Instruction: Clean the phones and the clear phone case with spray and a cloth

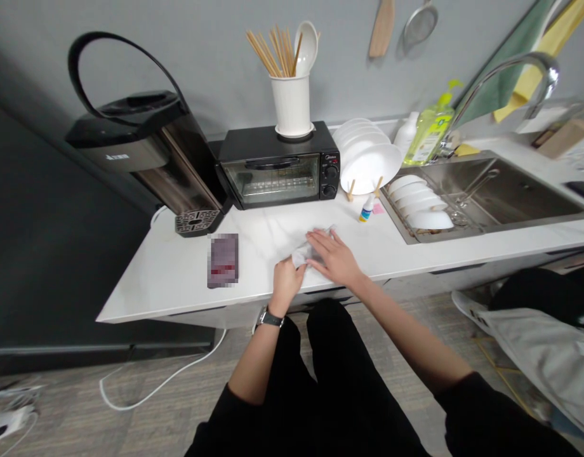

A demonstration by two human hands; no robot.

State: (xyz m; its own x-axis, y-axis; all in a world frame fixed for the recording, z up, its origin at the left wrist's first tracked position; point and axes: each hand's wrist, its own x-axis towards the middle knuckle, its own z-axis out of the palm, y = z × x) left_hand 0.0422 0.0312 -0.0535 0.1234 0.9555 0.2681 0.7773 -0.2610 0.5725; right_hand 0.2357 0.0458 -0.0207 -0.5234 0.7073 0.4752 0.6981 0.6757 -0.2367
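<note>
A crumpled white cloth lies near the front edge of the white countertop. My left hand, with a watch on its wrist, pinches the cloth's near end. My right hand lies flat on the cloth with fingers stretched out, covering most of it. A blurred dark rectangular item lies flat on the counter to the left of my hands.
A black toaster oven carries a white utensil holder with chopsticks. A black water boiler stands left. White plates, a small dropper bottle, soap bottles and a steel sink with bowls lie right.
</note>
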